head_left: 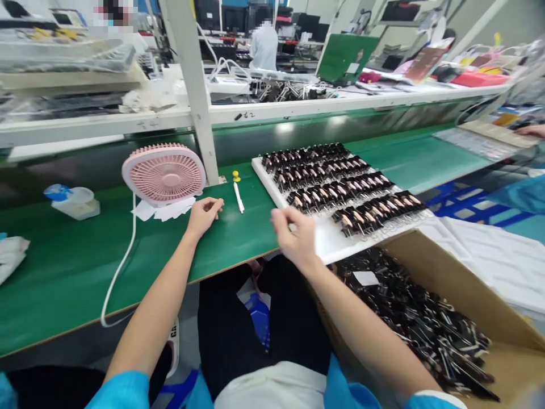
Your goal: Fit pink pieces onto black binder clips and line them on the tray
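Note:
My left hand (205, 217) rests at the green work surface (238, 238), its fingers curled in and no object showing between them. Near the front edge of the table, my right hand (296, 236) is closed and slightly blurred; whatever its fingers pinch is too unclear to name. Beside it lies a white tray (330, 241) carrying several rows of black binder clips (323, 196) with pinkish pieces among them. Below, to the right, a cardboard box (430, 255) holds a heap of loose black binder clips (409, 301), with a white paper scrap (365, 278) on top.
A pink fan (166, 176) stands left, its white cable (128, 261) hanging over the edge. A white pen (239, 197) lies between the hands. Farther left is a plastic bottle (79, 203). White trays (489, 250) are stacked right. A shelf post (191, 85) rises behind.

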Available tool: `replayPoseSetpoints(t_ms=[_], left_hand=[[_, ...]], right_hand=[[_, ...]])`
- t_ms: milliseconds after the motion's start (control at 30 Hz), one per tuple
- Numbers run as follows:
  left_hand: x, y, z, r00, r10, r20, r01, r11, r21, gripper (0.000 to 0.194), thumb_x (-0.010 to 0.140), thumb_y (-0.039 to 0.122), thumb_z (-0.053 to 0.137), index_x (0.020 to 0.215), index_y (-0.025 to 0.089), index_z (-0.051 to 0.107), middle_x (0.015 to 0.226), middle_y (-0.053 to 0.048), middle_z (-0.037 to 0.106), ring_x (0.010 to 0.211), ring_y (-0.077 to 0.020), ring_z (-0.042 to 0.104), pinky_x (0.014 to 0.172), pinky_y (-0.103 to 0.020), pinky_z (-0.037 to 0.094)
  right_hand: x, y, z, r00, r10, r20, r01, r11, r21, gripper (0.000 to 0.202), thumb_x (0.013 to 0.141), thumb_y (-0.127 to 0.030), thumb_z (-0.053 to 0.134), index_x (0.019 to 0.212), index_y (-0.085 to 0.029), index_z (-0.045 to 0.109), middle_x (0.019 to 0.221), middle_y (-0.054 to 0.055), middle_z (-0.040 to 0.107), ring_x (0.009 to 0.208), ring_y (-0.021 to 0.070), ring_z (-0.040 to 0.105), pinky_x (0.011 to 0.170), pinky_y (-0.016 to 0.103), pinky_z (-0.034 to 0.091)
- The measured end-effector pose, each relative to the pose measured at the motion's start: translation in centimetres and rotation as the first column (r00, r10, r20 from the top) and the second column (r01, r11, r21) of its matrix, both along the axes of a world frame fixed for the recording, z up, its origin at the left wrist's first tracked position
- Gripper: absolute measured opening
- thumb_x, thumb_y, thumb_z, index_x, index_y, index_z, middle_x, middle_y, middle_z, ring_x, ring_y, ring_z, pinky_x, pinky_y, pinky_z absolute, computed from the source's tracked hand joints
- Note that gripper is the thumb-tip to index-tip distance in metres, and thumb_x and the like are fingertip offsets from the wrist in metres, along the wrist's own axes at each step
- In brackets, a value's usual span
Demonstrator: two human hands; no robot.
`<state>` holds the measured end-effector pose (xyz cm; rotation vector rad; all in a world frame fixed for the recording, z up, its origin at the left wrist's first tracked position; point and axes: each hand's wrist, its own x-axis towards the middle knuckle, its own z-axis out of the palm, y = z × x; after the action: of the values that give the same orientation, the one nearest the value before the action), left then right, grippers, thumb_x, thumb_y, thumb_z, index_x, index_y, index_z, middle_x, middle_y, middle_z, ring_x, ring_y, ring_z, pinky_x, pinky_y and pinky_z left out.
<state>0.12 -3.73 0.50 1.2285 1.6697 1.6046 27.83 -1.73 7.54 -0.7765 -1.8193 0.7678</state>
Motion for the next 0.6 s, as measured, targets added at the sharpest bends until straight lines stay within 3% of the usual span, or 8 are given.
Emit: replayPoseSetpoints(t_ms=[100, 167, 233, 333, 400, 467, 533, 600], left_hand=[[-0.3, -0.2, -0.4, 0.987, 0.121, -0.107, -0.120, 0.993, 0.018, 0.041, 0.087, 0.054, 0.074, 0.069, 0.018, 0.071, 0.059, -0.003, 0.062, 0.049, -0.0134, 0.053, 0.053, -0.028, 0.040], [-0.3, -0.3, -0.5, 0.978, 0.165, -0.130, -0.162, 0.986, 0.034, 0.043, 0.089, 0.055, 0.070, 0.065, 0.019, 0.069, 0.057, -0.002, 0.061, 0.050, -0.0146, 0.053, 0.054, -0.029, 0.040], [-0.3, -0.5, -0.6, 0.968, 0.204, -0.143, -0.199, 0.979, 0.052, 0.045, 0.092, 0.056, 0.066, 0.064, 0.020, 0.067, 0.055, -0.001, 0.059, 0.051, -0.0155, 0.053, 0.056, -0.030, 0.041], [-0.2, -0.7, -0.7, 0.916, 0.339, -0.214, -0.319, 0.939, 0.126, 0.048, 0.099, 0.053, 0.061, 0.063, 0.021, 0.063, 0.057, -0.001, 0.058, 0.056, -0.0166, 0.053, 0.062, -0.032, 0.044], [-0.1, -0.8, -0.6, 0.805, 0.510, -0.302, -0.445, 0.857, 0.262, 0.044, 0.103, 0.048, 0.057, 0.068, 0.021, 0.063, 0.068, -0.004, 0.062, 0.069, -0.0193, 0.058, 0.072, -0.034, 0.048], [0.2, -1.0, -0.4, 0.660, 0.649, -0.378, -0.494, 0.754, 0.434, 0.035, 0.104, 0.044, 0.056, 0.081, 0.020, 0.067, 0.087, -0.009, 0.067, 0.089, -0.0234, 0.064, 0.087, -0.038, 0.051], [0.7, -1.1, -0.4, 0.565, 0.690, -0.452, -0.415, 0.711, 0.568, 0.025, 0.103, 0.040, 0.057, 0.096, 0.020, 0.070, 0.104, -0.013, 0.069, 0.106, -0.0273, 0.064, 0.099, -0.044, 0.050], [1.2, -0.9, -0.7, 0.524, 0.647, -0.554, -0.265, 0.742, 0.616, 0.020, 0.101, 0.038, 0.061, 0.103, 0.021, 0.071, 0.112, -0.015, 0.070, 0.114, -0.0301, 0.064, 0.104, -0.048, 0.047]], right_hand=[[-7.0, 0.5, -3.6, 0.972, 0.205, -0.113, -0.230, 0.927, -0.295, 0.026, 0.101, -0.043, 0.053, 0.096, -0.021, 0.065, 0.066, -0.002, 0.058, 0.055, 0.0152, 0.052, 0.055, 0.028, 0.040], [-10.7, 1.3, -5.7, 0.969, 0.201, -0.143, -0.241, 0.896, -0.372, 0.024, 0.095, -0.038, 0.055, 0.107, -0.019, 0.065, 0.079, 0.000, 0.065, 0.058, 0.0149, 0.053, 0.058, 0.029, 0.043], [-13.5, 1.9, -7.2, 0.980, 0.137, -0.146, -0.184, 0.901, -0.392, 0.027, 0.090, -0.038, 0.058, 0.108, -0.018, 0.064, 0.091, 0.004, 0.068, 0.061, 0.0151, 0.055, 0.061, 0.030, 0.045], [-16.5, 2.8, -7.9, 0.981, 0.089, -0.172, -0.145, 0.927, -0.346, 0.032, 0.091, -0.047, 0.058, 0.106, -0.019, 0.064, 0.092, 0.005, 0.069, 0.062, 0.0168, 0.056, 0.063, 0.031, 0.047], [-18.1, 3.5, -7.9, 0.977, 0.105, -0.184, -0.155, 0.946, -0.283, 0.035, 0.096, -0.053, 0.051, 0.103, -0.020, 0.063, 0.088, 0.005, 0.069, 0.066, 0.0186, 0.059, 0.065, 0.031, 0.048], [-19.6, 4.2, -7.8, 0.979, 0.144, -0.143, -0.173, 0.960, -0.219, 0.038, 0.099, -0.056, 0.044, 0.097, -0.022, 0.062, 0.083, 0.005, 0.069, 0.070, 0.0205, 0.062, 0.068, 0.032, 0.049], [-20.7, 4.6, -7.9, 0.978, 0.208, -0.032, -0.211, 0.970, -0.118, 0.038, 0.099, -0.055, 0.043, 0.092, -0.024, 0.063, 0.081, 0.005, 0.069, 0.072, 0.0217, 0.065, 0.071, 0.034, 0.051], [-21.3, 4.3, -8.2, 0.971, 0.224, 0.082, -0.224, 0.975, -0.012, 0.034, 0.098, -0.054, 0.047, 0.092, -0.026, 0.066, 0.086, 0.005, 0.070, 0.079, 0.0233, 0.068, 0.076, 0.037, 0.054]])
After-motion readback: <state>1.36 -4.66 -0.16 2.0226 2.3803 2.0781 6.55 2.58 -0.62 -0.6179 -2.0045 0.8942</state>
